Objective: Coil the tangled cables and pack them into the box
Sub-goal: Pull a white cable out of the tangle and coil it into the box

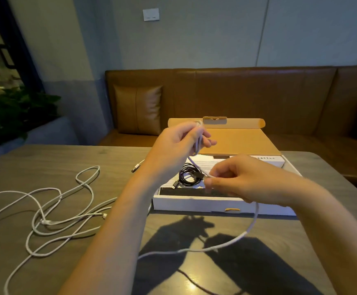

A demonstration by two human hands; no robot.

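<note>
Both hands working 1 white cable above the open box, frame centre.

I see the table, then the box holding a coiled black cable; tangled white cables lie lower left. Left hand grips loops of the white cable; right hand pinches it.

The box sat at the surface's far edge, a coil in it; loose cables lay at the left edge.
</note>
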